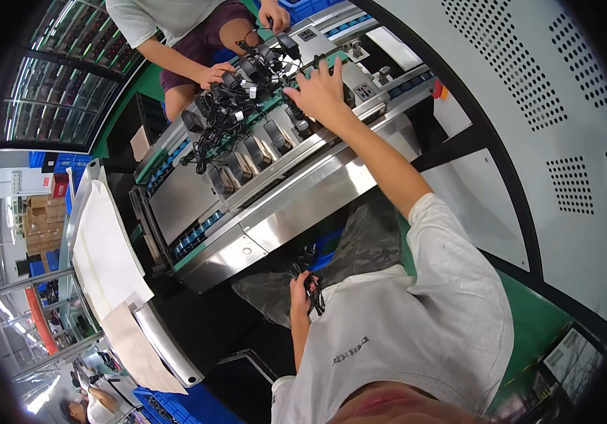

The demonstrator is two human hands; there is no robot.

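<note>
My right hand [321,92] reaches over a conveyor line, its fingers spread, above the right end of a heap of black power adapters with coiled cables [236,99]. I cannot tell whether its fingertips touch an adapter. Low near my lap, my left hand [303,288] is closed on a bundle of black cables [315,297]; loose ends stick out above and below the fist. Along the near side of the heap, several dark blocks [255,151] stand in a row in metal slots on the conveyor [183,205].
Across the conveyor a co-worker [190,35] has both hands at the same heap. A metal rail [303,205] runs along the near edge. To the right rises a white perforated machine panel [529,85]. White sheeting [109,247] covers a surface at left. A blue crate [176,406] sits below it.
</note>
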